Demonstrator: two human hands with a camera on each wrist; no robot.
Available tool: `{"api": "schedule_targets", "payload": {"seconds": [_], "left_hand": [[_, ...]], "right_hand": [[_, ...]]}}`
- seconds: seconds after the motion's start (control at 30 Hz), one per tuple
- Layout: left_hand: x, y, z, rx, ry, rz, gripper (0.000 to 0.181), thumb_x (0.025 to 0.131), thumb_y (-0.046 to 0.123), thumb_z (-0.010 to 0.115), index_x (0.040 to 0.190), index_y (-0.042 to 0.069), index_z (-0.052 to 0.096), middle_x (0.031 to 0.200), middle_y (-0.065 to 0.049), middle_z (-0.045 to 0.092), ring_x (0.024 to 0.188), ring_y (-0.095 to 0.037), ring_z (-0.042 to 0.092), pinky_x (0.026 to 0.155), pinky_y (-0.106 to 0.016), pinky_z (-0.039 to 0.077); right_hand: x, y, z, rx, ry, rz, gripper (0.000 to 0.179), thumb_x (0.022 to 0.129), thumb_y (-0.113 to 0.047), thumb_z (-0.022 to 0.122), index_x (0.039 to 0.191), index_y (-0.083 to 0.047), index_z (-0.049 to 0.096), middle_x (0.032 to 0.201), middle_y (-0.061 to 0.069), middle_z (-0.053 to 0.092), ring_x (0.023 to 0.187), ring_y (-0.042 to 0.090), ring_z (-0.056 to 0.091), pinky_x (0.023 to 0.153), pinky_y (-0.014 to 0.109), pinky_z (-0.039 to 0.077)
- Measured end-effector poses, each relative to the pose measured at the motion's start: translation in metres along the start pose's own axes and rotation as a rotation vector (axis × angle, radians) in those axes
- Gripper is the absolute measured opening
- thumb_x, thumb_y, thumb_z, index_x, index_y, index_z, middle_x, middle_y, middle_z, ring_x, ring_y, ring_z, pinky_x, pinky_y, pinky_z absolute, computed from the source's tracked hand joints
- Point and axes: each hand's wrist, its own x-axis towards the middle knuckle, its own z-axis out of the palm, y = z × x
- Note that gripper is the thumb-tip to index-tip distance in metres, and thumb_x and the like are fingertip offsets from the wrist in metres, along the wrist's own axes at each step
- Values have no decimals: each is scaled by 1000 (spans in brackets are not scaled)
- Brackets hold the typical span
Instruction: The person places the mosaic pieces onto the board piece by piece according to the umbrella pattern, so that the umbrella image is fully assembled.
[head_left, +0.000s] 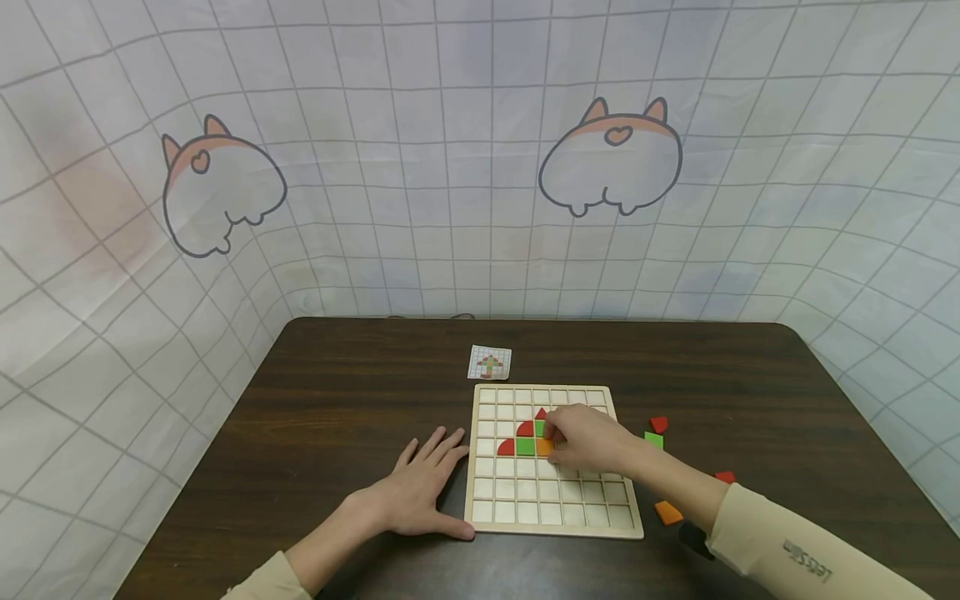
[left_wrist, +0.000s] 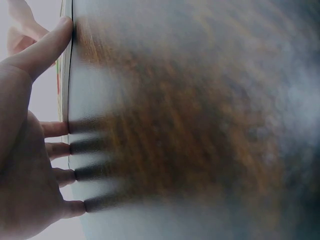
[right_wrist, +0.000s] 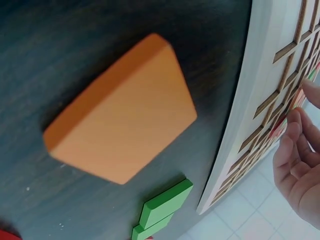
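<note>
My left hand (head_left: 414, 493) lies spread beside the wooden grid board (head_left: 480, 487), fingers straight. Its thumb tip touches the lower left corner and the fingertips reach the left edge. Over the middle of the board, my right hand (head_left: 588, 437) bends its fingers and pinches an orange square tile (head_left: 543, 447) set in the grid. Left of this tile sits a green square tile (head_left: 525, 447), with a red quarter-round tile (head_left: 507, 448) beyond it. One row up are another red quarter-round (head_left: 526, 429) and a green tile (head_left: 539, 428), topped by a red triangle (head_left: 542, 413).
A small pattern card (head_left: 490, 363) lies behind the board. To its right are a loose orange tile (right_wrist: 122, 112), stacked green tiles (right_wrist: 165, 205) and red pieces (head_left: 658, 424), partly below the right forearm. A dark object (head_left: 696, 542) shows under the right sleeve.
</note>
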Motion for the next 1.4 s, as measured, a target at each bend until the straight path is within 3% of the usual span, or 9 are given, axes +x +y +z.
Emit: {"api": "schedule_targets", "payload": {"seconds": [0.27, 1.07, 1.4], "left_hand": [[1, 1, -1, 0, -1, 1, 109, 83, 76, 67, 160, 9, 30, 171, -12, 12, 156, -38, 5, 115, -70, 10], [0, 1, -1, -5, 2, -1, 109, 83, 75, 68, 160, 9, 30, 171, -13, 12, 156, -39, 4, 115, -70, 10], [0, 0, 0, 0, -6, -5, 110, 83, 77, 67, 161, 9, 30, 171, -12, 11, 156, -38, 4, 115, -70, 10]], "right_hand": [[-7, 9, -5, 34, 23, -36, 11, 87, -9, 79, 95, -8, 71, 81, -7, 61, 71, 10, 53, 67, 32, 49], [-40, 44, -33, 82, 105, -10, 13, 88, -9, 79, 97, -6, 70, 82, -8, 60, 71, 7, 52, 65, 28, 49], [-56, 59, -40, 114, 92, 35, 11, 90, -11, 79, 95, -9, 70, 78, -10, 61, 69, 8, 55, 64, 29, 50]]}}
